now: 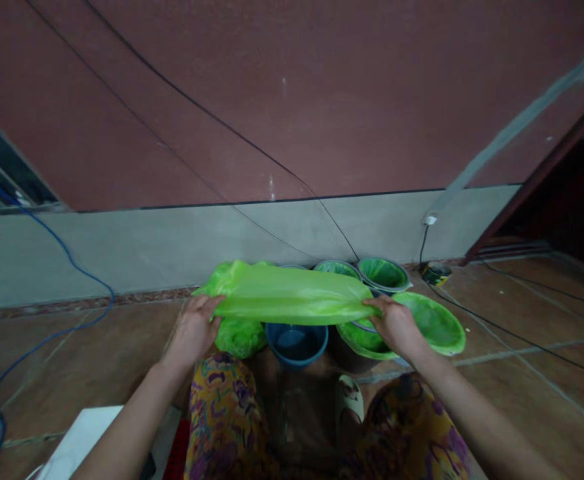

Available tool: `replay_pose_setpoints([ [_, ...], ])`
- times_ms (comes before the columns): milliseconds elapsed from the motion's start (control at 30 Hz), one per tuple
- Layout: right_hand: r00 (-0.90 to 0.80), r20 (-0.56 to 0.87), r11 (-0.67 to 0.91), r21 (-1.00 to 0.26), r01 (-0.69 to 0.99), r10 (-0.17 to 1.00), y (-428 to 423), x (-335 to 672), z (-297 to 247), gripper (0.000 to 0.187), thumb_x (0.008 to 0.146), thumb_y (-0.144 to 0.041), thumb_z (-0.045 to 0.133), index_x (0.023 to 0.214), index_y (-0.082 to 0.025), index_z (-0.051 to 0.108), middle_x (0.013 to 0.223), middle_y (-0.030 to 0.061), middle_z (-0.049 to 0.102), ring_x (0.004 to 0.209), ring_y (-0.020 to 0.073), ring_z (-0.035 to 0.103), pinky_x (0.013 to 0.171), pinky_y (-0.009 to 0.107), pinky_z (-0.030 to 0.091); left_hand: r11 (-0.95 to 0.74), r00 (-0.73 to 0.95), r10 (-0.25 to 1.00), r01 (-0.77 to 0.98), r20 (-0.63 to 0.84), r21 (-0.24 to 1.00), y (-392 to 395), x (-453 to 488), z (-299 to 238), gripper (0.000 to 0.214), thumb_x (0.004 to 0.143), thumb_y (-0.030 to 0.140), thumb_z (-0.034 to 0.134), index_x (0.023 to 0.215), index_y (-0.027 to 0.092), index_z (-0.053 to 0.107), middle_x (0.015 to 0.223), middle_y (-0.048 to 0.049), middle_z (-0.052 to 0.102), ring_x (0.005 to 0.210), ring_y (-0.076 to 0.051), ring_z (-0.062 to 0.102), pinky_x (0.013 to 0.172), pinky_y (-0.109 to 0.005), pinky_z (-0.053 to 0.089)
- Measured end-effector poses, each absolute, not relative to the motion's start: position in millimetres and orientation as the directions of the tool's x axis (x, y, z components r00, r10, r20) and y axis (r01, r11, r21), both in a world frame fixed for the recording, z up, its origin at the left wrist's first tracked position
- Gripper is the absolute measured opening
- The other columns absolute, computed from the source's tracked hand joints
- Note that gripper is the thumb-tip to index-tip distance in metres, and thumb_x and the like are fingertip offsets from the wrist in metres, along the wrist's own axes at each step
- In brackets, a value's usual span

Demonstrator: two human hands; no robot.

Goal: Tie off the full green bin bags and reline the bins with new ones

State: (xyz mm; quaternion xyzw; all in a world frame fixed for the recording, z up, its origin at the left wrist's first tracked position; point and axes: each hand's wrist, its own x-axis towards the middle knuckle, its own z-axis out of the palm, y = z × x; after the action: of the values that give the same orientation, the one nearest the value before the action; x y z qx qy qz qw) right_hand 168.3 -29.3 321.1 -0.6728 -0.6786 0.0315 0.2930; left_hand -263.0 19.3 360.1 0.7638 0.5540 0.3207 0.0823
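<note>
Head view: left hand (195, 328) and right hand (396, 327) pinch the green bag (292, 293) near opposite ends, well apart, probably to keep it taut. It is held above the blue bucket (297, 345), near the floor's (542, 320) edge along the wall (292, 133).

No lettering, number or sign can be read; on the small dark tin (436, 275) at the tiled floor's (122, 353) far edge, yellowish markings are too blurred to be deciphered.
</note>
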Motion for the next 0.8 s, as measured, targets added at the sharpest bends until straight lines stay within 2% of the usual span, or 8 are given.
replay_pose_setpoints([
  [100, 0.029, 0.386, 0.132, -0.382, 0.915, 0.922, -36.5, 175.1, 317.0, 0.029, 0.077, -0.021, 0.052, 0.097, -0.019, 0.074, 0.099, 0.0125, 0.069, 0.092, 0.028, 0.066, 0.089, 0.042, 0.051, -0.387, 0.171, 0.868, 0.822, 0.467, 0.419, 22.2, -267.0, 350.4, 0.026, 0.075, 0.025, 0.057, 0.094, 0.021, 0.075, 0.096, -0.0104, 0.066, 0.106, -0.03, 0.059, 0.104, -0.043, 0.043],
  [200, 0.063, 0.43, 0.181, -0.503, 0.845, 0.901, -46.4, 180.6, 321.9, 0.021, 0.079, -0.03, 0.057, 0.089, -0.02, 0.072, 0.114, 0.0128, 0.066, 0.106, 0.0288, 0.063, 0.097, 0.045, 0.048, -0.423, 0.119, 0.856, 0.721, 0.503, 0.549, 19.4, -273.1, 350.4, 0.018, 0.071, 0.029, 0.062, 0.083, 0.02, 0.072, 0.117, -0.0117, 0.063, 0.114, -0.03, 0.057, 0.106, -0.043, 0.041],
  [333, 0.119, 0.39, 0.267, -0.794, 0.546, 0.913, -61.8, 178.9, 336.7, 0.019, 0.08, -0.04, 0.064, 0.084, -0.022, 0.069, 0.136, 0.0098, 0.059, 0.124, 0.029, 0.054, 0.108, 0.045, 0.04, -0.398, -0.033, 0.897, 0.378, 0.442, 0.836, 8.0, -275.1, 362.2, 0.013, 0.071, 0.032, 0.067, 0.074, 0.019, 0.068, 0.136, -0.0093, 0.058, 0.125, -0.029, 0.053, 0.109, -0.038, 0.039],
  [467, 0.233, 0.277, 0.235, -0.953, 0.191, 0.932, -69.0, 169.2, 339.5, 0.027, 0.083, -0.045, 0.064, 0.097, -0.023, 0.07, 0.119, 0.0086, 0.069, 0.113, 0.0276, 0.062, 0.098, 0.041, 0.048, -0.34, -0.174, 0.923, 0.044, 0.343, 0.939, -2.7, -267.6, 372.3, 0.017, 0.071, 0.034, 0.068, 0.081, 0.02, 0.063, 0.114, -0.0062, 0.07, 0.115, -0.027, 0.06, 0.101, -0.034, 0.045],
  [533, 0.352, 0.243, 0.216, -0.969, 0.116, 0.904, -67.4, 163.0, 336.8, 0.032, 0.083, -0.05, 0.064, 0.099, -0.022, 0.07, 0.104, 0.0084, 0.073, 0.099, 0.0272, 0.066, 0.086, 0.039, 0.054, -0.34, -0.245, 0.905, 0.071, 0.347, 0.938, -5.8, -262.7, 375.5, 0.019, 0.072, 0.034, 0.067, 0.086, 0.021, 0.061, 0.093, -0.001, 0.071, 0.094, -0.021, 0.064, 0.086, -0.027, 0.049],
  [633, 0.497, 0.246, 0.205, -0.969, 0.136, 0.832, -63.0, 152.6, 337.3, 0.037, 0.083, -0.055, 0.063, 0.096, -0.021, 0.07, 0.089, 0.0067, 0.074, 0.082, 0.0242, 0.067, 0.072, 0.034, 0.055, -0.329, -0.336, 0.841, 0.303, 0.423, 0.894, -8.5, -257.0, 381.0, 0.017, 0.075, 0.034, 0.063, 0.087, 0.022, 0.06, 0.073, 0.0042, 0.06, 0.067, -0.014, 0.054, 0.064, -0.022, 0.044],
  [733, 0.55, 0.242, 0.172, -0.969, 0.177, 0.799, -61.5, 142.1, 343.3, 0.037, 0.081, -0.057, 0.063, 0.087, -0.021, 0.068, 0.083, 0.0052, 0.073, 0.073, 0.0214, 0.065, 0.065, 0.031, 0.053, -0.307, -0.363, 0.774, 0.503, 0.519, 0.808, -9.1, -255.1, 387.2, 0.013, 0.079, 0.034, 0.06, 0.082, 0.021, 0.06, 0.068, 0.004, 0.056, 0.064, -0.014, 0.05, 0.061, -0.022, 0.042],
  [800, 0.553, 0.201, 0.135, -0.978, 0.159, 0.808, -63.6, 136.7, 343.8, 0.037, 0.078, -0.058, 0.066, 0.082, -0.021, 0.068, 0.081, 0.0048, 0.073, 0.071, 0.0215, 0.065, 0.063, 0.031, 0.053, -0.273, -0.361, 0.777, 0.544, 0.516, 0.793, -9.4, -255.8, 389.0, 0.013, 0.079, 0.034, 0.062, 0.077, 0.021, 0.061, 0.066, 0.0037, 0.057, 0.063, -0.014, 0.05, 0.061, -0.021, 0.042],
])
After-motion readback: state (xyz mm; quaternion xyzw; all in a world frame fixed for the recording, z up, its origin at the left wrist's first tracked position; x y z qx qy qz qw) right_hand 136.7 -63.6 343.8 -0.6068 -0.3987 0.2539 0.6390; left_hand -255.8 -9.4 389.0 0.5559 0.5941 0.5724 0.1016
